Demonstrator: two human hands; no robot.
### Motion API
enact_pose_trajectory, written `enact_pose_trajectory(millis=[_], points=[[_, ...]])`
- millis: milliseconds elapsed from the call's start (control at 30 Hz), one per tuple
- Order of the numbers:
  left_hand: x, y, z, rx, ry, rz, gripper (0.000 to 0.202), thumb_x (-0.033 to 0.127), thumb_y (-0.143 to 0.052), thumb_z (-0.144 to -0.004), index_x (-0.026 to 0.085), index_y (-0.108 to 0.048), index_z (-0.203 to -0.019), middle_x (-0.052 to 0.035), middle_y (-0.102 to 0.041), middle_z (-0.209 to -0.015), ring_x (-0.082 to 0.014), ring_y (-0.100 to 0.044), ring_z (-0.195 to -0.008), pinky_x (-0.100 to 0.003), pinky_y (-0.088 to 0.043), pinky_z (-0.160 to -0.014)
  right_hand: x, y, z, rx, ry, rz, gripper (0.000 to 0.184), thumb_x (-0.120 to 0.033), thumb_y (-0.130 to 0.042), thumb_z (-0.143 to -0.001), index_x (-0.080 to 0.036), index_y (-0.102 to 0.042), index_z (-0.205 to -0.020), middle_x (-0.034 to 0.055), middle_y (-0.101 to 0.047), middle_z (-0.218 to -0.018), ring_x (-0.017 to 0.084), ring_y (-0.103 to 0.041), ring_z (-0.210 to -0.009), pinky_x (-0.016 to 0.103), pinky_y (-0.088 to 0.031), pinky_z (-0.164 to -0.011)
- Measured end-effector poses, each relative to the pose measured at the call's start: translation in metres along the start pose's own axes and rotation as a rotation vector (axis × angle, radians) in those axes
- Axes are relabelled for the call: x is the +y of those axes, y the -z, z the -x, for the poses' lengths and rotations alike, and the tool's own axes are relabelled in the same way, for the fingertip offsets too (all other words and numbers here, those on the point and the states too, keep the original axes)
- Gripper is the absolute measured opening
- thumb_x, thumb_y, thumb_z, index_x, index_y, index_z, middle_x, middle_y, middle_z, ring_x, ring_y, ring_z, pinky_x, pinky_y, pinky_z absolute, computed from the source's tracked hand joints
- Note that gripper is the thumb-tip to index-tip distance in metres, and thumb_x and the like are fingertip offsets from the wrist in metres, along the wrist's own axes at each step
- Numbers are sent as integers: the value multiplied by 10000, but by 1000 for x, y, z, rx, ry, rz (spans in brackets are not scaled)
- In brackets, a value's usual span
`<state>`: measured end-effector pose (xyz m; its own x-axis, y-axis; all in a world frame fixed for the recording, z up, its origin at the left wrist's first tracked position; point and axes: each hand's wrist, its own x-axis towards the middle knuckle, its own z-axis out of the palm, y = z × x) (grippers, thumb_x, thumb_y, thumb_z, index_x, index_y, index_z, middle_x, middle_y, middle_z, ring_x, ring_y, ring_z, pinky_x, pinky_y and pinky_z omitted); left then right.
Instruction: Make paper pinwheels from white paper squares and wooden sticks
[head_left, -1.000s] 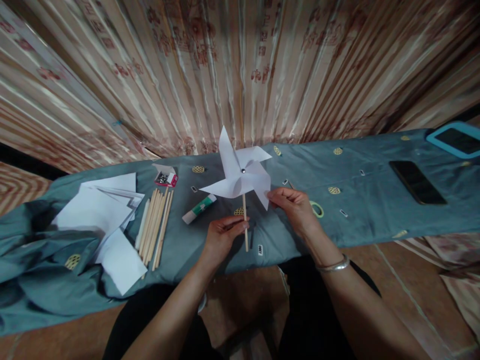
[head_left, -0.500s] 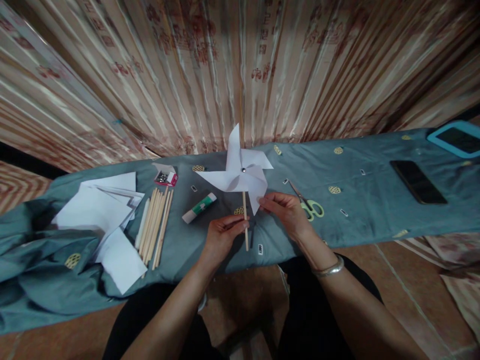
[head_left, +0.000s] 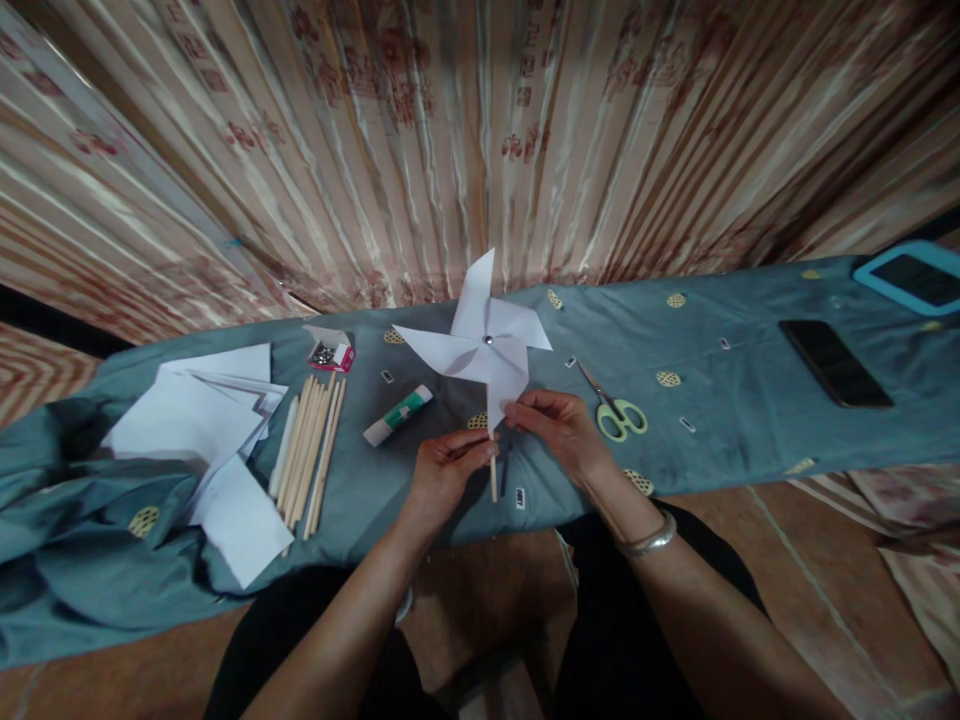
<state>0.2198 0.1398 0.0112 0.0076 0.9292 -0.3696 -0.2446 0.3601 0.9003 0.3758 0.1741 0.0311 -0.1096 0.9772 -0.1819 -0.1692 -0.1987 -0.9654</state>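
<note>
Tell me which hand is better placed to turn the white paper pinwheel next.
The right hand, I'd judge: its fingertips are at the lower blade of the white paper pinwheel, while the left hand grips its thin round wooden stick.

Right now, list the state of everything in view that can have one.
Pinwheel: assembled, pinned at its centre to a stick.
Left grip: closed on the stick.
Right grip: at the lower vane, near its tip.
Tack box: open, tacks showing.
Scissors: lying flat, apparently closed.
Glue stick: on its side.
Phone: flat, dark.
Blue-framed device: dark.
Papers: loosely piled, overlapping.
Wooden sticks: loose, side by side.
</note>
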Motion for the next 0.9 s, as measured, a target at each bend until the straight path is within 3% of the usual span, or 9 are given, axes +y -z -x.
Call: enact_pose_trajectory(millis=[400,567,700,900], points=[[-2,1,1,-20,-16,-33,281,349,-885,-524,187,-809,-740,-42,-769,-735,-166,-659,-659,-293,-534,-691,2,-6,2,-46,13,38,373,-546,-831,-596,-203,-689,-565,1,-680,-586,120,-566,-560,270,-465,-579],[-1,1,1,-3,-5,-17,293,342,-894,-508,194,-810,-747,-48,-780,-750,-167,-669,-654,-296,-548,-693,-4,2,0,-14,18,73,384,-568,-823,-607,-200,-715,-584,13,-687,-600,124,-561,-572,271,-458,-587],[1,2,1,5,9,-1,327,354,-907,-488,192,-811,-755,-61,-787,-773,-177,-685,-674,-299,-556,-697,-12,21,-7,174,87,120,342,-529,-796,-637,-202,-712,-578,25,-689,-607,143,-565,-582,283,-451,-583],[4,1,4,-46,48,-11,347,389,-917,-475,196,-810,-742,-65,-789,-783,-188,-697,-692,-308,-561,-717,-18,50,-21,478,329,259,223,-425,-762,-671,-207,-716,-676,8,-687,-670,163,-588,-670,298,-461,-664]])
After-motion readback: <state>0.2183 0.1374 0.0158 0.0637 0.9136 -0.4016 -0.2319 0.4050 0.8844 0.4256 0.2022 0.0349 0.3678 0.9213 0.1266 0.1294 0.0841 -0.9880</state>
